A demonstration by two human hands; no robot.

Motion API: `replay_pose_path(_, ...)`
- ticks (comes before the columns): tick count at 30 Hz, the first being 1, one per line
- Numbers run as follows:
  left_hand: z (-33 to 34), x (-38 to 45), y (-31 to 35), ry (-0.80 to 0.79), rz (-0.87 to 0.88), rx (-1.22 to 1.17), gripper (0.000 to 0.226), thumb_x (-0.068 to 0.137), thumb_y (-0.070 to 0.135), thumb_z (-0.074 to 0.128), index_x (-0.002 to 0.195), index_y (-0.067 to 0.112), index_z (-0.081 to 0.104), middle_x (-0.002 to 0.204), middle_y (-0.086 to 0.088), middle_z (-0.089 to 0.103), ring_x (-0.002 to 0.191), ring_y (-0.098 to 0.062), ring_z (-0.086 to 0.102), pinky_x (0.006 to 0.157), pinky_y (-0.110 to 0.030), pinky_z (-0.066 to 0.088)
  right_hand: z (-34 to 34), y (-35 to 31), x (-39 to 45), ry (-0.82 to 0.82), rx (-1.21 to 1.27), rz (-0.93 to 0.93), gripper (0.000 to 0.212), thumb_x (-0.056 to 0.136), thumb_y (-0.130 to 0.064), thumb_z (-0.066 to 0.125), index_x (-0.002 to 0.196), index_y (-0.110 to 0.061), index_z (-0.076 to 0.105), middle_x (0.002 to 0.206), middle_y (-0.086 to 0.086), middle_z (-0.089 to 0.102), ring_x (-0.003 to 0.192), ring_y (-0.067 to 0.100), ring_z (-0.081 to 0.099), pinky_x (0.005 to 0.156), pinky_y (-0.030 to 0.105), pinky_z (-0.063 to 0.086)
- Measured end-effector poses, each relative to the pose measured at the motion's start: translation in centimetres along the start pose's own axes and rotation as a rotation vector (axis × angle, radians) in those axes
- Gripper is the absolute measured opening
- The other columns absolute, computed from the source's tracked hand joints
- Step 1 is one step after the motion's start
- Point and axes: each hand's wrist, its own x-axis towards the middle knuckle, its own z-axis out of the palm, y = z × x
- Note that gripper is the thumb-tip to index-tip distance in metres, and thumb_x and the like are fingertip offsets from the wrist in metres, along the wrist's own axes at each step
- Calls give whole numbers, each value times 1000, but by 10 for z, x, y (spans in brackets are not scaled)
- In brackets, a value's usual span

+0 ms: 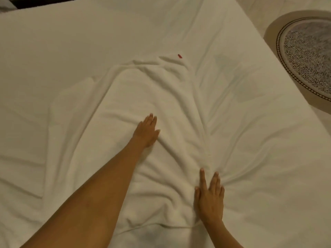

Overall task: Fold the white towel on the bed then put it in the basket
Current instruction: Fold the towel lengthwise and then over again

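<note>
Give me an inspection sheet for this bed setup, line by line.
Surface: bed sheet, white, wrinkled.
Job's things: white towel spread lengthwise, creased, not yet neatly folded; basket not in view.
Clutter: small red speck near the towel's far end.
Grippers: left hand flat on the towel's middle; right hand flat, fingers spread, on its near right edge.
Cables: nothing seen.
Surroundings: round patterned rug on the floor at right.

A wide bed (53, 51) in wrinkled white sheets is filling the view under warm, dim light; a round patterned rug (308, 56) is lying on pale floor (259, 8) beside it.
</note>
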Motion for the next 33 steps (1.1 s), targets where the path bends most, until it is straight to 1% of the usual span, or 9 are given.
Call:
replay_pose_path(4,-28,57,28,46,57,30,64,103,35,29,153,0,8,161,-19,2,150,-29,9,120,-41,17,7,-3,4,63,56,-16,60,95,-38,27,153,-26,13,157,21,17,144,32,20,113,45,12)
replay_pose_path(11,-60,126,65,78,58,-78,67,102,38,33,153,1,8,161,-18,-2,151,-29,3,122,-39,9,18,-5,7,142,135,-12,60,97,-36,32,153,-28,13,158,18,14,145,28,17,115,45,16)
replay_pose_path(13,-65,138,73,79,32,-99,69,102,39,31,153,0,5,161,-19,-5,151,-30,-1,123,-38,6,15,-7,9,187,181,-6,56,96,-35,35,150,-27,25,155,18,25,142,27,25,112,43,20)
replay_pose_path(16,-67,152,84,96,-2,-122,72,102,40,30,153,-2,1,161,-20,-8,150,-31,-4,123,-39,5,10,-11,16,321,244,27,46,95,-34,40,140,-24,45,140,19,47,123,29,47,99,42,36)
replay_pose_path(21,-71,173,104,137,-35,-109,82,97,53,34,153,0,3,161,-21,-3,151,-31,-3,123,-43,4,-4,-16,38,486,342,99,48,92,-36,47,137,-21,42,120,5,60,107,21,57,94,33,39)
replay_pose_path(25,-66,172,138,59,-86,-194,101,86,63,50,154,6,-1,161,-21,-4,150,-35,3,120,-47,14,-15,-15,49,445,362,175,48,89,-44,48,127,-15,54,105,3,64,92,22,60,80,33,46)
replay_pose_path(29,-50,172,163,91,-219,-191,88,93,34,53,151,-6,-1,157,-30,1,146,-42,11,117,-45,24,-18,-10,51,382,354,225,45,86,-52,44,101,-15,65,84,1,65,76,22,61,70,32,45)
replay_pose_path(31,-51,173,164,189,-221,-158,73,96,15,50,147,-14,8,153,-32,16,142,-40,27,115,-39,31,-17,-10,49,369,379,216,37,87,-49,50,91,-14,63,78,0,63,70,21,59,65,29,43)
replay_pose_path(33,-56,174,158,296,-195,-180,58,95,2,50,143,-16,23,148,-28,33,134,-36,41,111,-35,37,-18,-11,47,333,475,208,27,88,-40,58,93,-14,60,80,1,61,70,19,58,63,26,42)
